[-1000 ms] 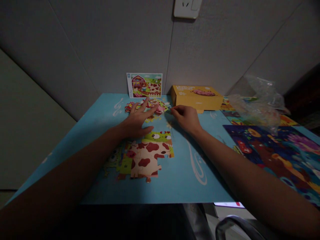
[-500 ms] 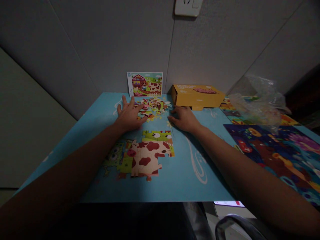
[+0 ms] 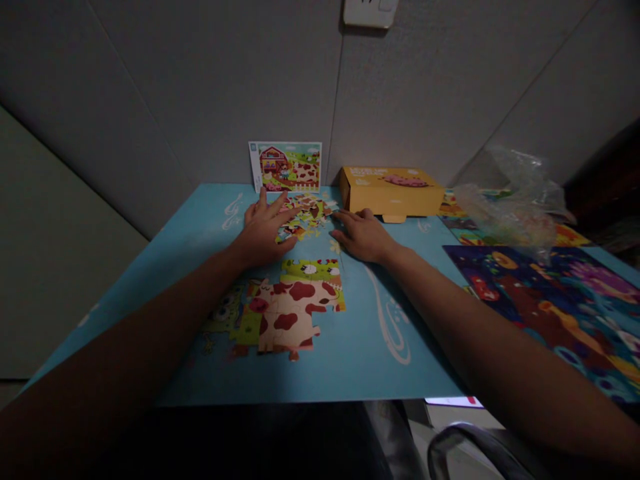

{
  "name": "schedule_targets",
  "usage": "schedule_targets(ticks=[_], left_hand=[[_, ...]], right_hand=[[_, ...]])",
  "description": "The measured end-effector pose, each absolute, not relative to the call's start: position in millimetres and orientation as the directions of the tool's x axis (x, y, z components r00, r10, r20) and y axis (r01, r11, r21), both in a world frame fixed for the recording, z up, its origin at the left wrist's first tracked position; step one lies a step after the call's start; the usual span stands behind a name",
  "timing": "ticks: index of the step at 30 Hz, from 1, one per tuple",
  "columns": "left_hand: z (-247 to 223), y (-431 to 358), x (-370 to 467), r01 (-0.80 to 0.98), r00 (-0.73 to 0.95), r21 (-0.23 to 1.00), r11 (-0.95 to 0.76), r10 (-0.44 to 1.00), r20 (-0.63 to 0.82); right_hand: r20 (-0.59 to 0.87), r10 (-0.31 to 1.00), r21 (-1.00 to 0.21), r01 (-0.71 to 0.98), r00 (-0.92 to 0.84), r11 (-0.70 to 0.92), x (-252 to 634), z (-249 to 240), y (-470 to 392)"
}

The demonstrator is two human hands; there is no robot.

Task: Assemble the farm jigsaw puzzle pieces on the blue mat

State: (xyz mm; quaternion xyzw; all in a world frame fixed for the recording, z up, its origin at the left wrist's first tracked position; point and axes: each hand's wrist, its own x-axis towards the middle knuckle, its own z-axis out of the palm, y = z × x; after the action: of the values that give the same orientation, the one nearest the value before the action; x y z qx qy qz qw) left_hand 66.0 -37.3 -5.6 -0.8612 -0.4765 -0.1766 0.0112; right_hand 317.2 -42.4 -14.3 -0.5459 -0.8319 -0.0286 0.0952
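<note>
A heap of loose jigsaw pieces point(image 3: 313, 212) lies toward the back of the blue table point(image 3: 345, 360). My left hand point(image 3: 265, 230) rests over the heap's left side, fingers spread, partly hiding the pieces. At the heap's right edge is my right hand point(image 3: 364, 235), fingers stretched out toward the pieces; nothing shows in its grasp. Closer to me lies a joined part of the puzzle point(image 3: 290, 313), with a spotted cow and sheep on it. Behind the heap, a picture card point(image 3: 287, 167) of a farm scene leans against the wall.
A yellow box point(image 3: 393, 192) stands at the back, right of the heap. Farther right lie a crumpled clear plastic bag point(image 3: 523, 207) and a dark blue sea-scene puzzle point(image 3: 545, 307). A wall socket point(image 3: 370, 12) is above.
My left hand has moved slightly right, further over the heap, and its fingers have shifted toward the pieces. My right hand stays near the heap's right edge. The view has shifted a little.
</note>
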Motion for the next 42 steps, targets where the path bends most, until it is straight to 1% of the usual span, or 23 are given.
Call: schedule_targets(ticks=[6,13,19,24,27,29,30,32,34,37,42], left_hand=[[-4,-40,67,0.786,0.532,0.159,-0.597,0.785,0.316],[-2,-42,68,0.77,0.551,0.177,-0.613,0.778,0.301],[-2,-42,66,0.755,0.567,0.18,-0.63,0.766,0.304],[-1,-42,65,0.747,0.594,0.179,-0.641,0.763,0.254],[-1,-41,64,0.739,0.602,0.19,-0.647,0.76,0.245],[-1,-41,64,0.718,0.63,0.183,-0.671,0.739,0.237],[-1,-41,64,0.703,0.651,0.178,-0.689,0.723,0.229],[-1,-43,64,0.664,0.693,0.174,-0.727,0.686,0.222],[0,-45,64,0.624,0.73,0.173,-0.762,0.648,0.22],[1,-47,64,0.58,0.766,0.168,-0.797,0.603,0.223],[2,-48,62,0.585,0.743,0.185,-0.79,0.613,0.27]], right_hand=[[0.173,0.9,-0.034,0.911,-0.399,0.411,315,-8,-47],[0.152,0.931,-0.015,0.941,-0.333,0.339,314,-13,-47],[0.224,0.914,-0.058,0.931,-0.339,0.36,317,-6,-43],[0.261,0.896,-0.155,0.9,-0.36,0.407,318,4,-46],[0.374,0.883,-0.25,0.887,-0.282,0.389,316,8,-51],[0.469,0.868,-0.375,0.852,-0.167,0.366,314,8,-53],[0.493,0.863,-0.452,0.816,-0.11,0.362,312,7,-54],[0.487,0.873,-0.599,0.714,-0.034,0.362,308,5,-55],[0.452,0.892,-0.698,0.617,-0.016,0.364,304,1,-55],[0.437,0.899,-0.749,0.543,-0.028,0.38,300,-4,-55],[0.389,0.918,-0.758,0.541,-0.074,0.365,300,-5,-57]])
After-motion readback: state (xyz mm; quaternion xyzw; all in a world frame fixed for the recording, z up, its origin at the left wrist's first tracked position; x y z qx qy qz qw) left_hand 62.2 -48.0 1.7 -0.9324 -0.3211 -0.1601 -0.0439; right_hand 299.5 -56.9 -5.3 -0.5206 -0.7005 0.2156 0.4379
